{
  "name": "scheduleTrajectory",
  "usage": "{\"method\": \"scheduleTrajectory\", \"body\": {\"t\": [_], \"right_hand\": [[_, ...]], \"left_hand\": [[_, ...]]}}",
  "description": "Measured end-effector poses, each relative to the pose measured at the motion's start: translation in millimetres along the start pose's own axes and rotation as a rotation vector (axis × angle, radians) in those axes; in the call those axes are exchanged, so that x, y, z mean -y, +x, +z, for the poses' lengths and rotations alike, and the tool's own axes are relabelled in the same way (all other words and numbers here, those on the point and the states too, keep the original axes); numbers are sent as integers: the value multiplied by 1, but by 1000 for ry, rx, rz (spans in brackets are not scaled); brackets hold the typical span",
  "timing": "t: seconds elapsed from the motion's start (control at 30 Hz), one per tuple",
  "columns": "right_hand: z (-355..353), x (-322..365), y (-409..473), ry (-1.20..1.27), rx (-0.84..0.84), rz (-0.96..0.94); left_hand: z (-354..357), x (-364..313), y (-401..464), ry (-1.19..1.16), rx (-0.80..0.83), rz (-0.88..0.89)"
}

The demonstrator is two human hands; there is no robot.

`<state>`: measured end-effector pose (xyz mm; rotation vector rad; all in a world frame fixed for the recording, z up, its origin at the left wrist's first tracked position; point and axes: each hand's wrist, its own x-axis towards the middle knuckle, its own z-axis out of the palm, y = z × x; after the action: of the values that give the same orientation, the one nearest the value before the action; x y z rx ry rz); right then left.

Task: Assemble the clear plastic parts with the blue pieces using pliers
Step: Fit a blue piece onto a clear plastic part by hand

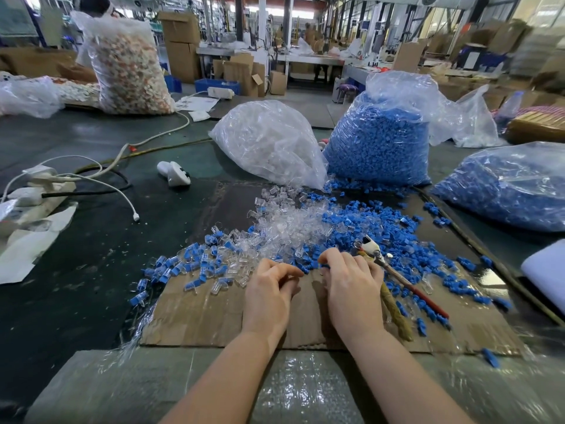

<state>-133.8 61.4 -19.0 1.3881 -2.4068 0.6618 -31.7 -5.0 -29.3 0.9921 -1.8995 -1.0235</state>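
Note:
A heap of clear plastic parts (287, 224) and blue pieces (376, 228) is spread over a cardboard sheet (208, 316). Assembled clear-and-blue pieces (183, 264) lie at its left. My left hand (269, 292) hovers at the heap's near edge with curled fingers, thumb against forefinger. Anything between them is hidden. My right hand (351, 286) pinches a blue piece (324, 265) at its fingertips. The pliers (371, 247), with one red handle and one rope-wrapped handle, lie along that hand's right side.
Behind the heap stand a bag of clear parts (269, 142) and a bag of blue pieces (379, 139). Another blue bag (504, 185) sits at the right. A white controller (174, 172), a power strip and cables (46, 185) lie on the left. Bubble wrap (305, 387) covers the near edge.

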Motion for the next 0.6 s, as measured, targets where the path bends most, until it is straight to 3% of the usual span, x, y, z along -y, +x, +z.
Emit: {"method": "scheduleTrajectory", "body": {"t": [0.3,0.6], "right_hand": [[7,-15,-15,309,-120,-21],[-1,-16,-17,479,-168,69]], "left_hand": [[2,3,3,87,-14,-7],[11,-9,11,-161,66,-151]]}}
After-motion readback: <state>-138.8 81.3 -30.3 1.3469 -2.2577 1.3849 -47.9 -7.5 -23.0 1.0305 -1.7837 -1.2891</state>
